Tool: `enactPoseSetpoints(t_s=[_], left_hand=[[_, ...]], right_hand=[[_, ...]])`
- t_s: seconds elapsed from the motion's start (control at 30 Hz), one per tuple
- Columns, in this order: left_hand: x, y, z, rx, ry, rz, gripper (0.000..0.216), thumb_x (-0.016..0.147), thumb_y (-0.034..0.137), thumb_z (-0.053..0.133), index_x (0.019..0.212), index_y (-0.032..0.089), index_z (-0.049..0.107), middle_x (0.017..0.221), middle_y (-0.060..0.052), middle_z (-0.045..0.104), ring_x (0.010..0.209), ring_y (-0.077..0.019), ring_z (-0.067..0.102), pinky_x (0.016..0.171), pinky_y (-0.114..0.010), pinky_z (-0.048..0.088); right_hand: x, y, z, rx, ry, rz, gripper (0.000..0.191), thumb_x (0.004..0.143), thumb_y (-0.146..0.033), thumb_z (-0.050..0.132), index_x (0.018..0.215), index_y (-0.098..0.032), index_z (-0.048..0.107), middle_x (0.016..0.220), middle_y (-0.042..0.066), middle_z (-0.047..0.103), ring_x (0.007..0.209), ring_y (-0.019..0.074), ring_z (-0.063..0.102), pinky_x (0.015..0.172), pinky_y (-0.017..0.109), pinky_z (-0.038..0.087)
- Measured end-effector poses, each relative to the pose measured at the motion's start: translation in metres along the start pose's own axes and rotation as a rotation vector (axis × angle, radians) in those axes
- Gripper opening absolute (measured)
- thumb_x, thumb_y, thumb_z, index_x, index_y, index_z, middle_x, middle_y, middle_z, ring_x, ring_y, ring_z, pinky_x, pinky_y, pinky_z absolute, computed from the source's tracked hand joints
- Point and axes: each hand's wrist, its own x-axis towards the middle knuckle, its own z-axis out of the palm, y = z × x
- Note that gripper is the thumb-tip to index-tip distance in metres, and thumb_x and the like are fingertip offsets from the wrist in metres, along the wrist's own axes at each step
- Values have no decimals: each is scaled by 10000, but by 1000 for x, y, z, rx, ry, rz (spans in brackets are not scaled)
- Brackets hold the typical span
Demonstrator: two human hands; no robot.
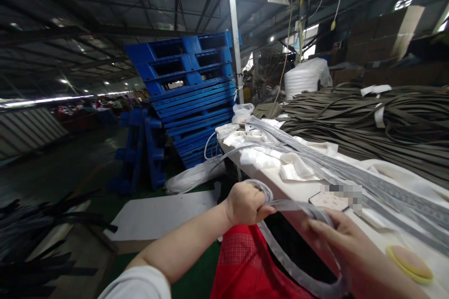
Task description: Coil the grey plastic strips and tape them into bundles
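My left hand (245,203) is closed in a fist round a translucent plastic strip (287,204), with a few loops of it curling over the knuckles. The fingers of my right hand (333,231) pinch the same strip beside the table edge, and this hand is slightly blurred. Between the hands the strip runs fairly straight, while a long loop of it hangs below, over the red apron (242,252). More grey translucent strips (351,177) lie lengthwise along the white table (280,189) beside white fabric pieces (298,168).
A yellow-rimmed round object (410,264) and a partly blurred flat card-like object (328,201) lie on the table. Dark olive straps (351,112) are heaped behind. Blue pallets (189,98) are stacked ahead, and black strips (52,243) pile up at lower left.
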Motion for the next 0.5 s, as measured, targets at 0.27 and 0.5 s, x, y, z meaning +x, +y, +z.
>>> enactPoseSetpoints(t_s=[0.27, 0.5], left_hand=[[13, 34, 15, -1004, -271, -771, 754, 765, 832, 300, 550, 158, 563, 277, 71, 314, 274, -88, 317, 432, -259, 402], [31, 54, -21, -1364, -309, -780, 716, 951, 598, 229, 589, 116, 616, 265, 78, 300, 216, -76, 286, 395, -232, 449]], right_hand=[[22, 29, 26, -518, 320, -281, 611, 851, -382, 570, 1407, -226, 369, 1343, 125, 538, 1210, 275, 532, 1018, 444, 435], [38, 40, 35, -412, 320, -250, 443, 881, -379, 519, 1287, -200, 521, 1194, 117, 648, 1088, 279, 613, 957, 418, 483]])
